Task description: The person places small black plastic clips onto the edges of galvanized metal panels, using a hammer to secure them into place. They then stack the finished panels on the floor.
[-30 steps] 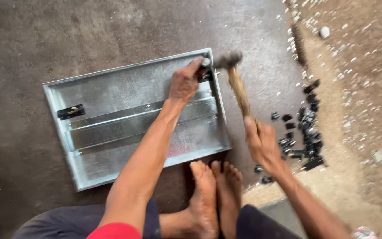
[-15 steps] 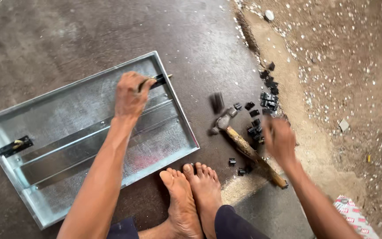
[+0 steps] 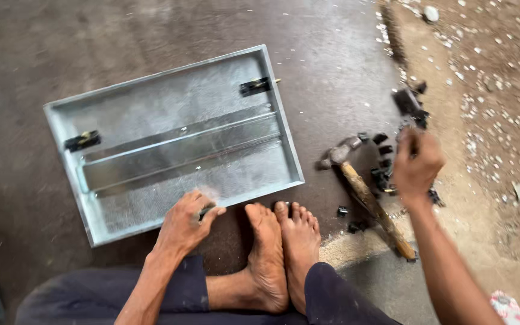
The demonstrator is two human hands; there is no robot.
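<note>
A shallow galvanised metal tray [image 3: 151, 102] lies on the dark floor in front of me. Black clips sit at its far right corner [image 3: 254, 86] and on its left side [image 3: 82, 140]. My left hand [image 3: 186, 224] grips the tray's near rim, fingers curled over the edge. My right hand [image 3: 416, 162] hovers, blurred, over a scatter of small black pieces [image 3: 383, 174], fingers curled; whether it holds one is unclear. A wooden-handled hammer [image 3: 371, 204] lies on the floor just left of that hand, untouched. My bare feet [image 3: 281, 253] rest between the tray and the hammer.
To the right the floor turns to sandy, gravelly ground [image 3: 495, 90] strewn with white chips and small stones. More black pieces [image 3: 409, 101] lie farther away. A patterned cloth scrap [image 3: 507, 304] shows at the bottom right.
My right hand has let go of the hammer, which now lies on the floor, and has moved over the black pieces. My left hand has shifted from the tray's far corner to its near rim.
</note>
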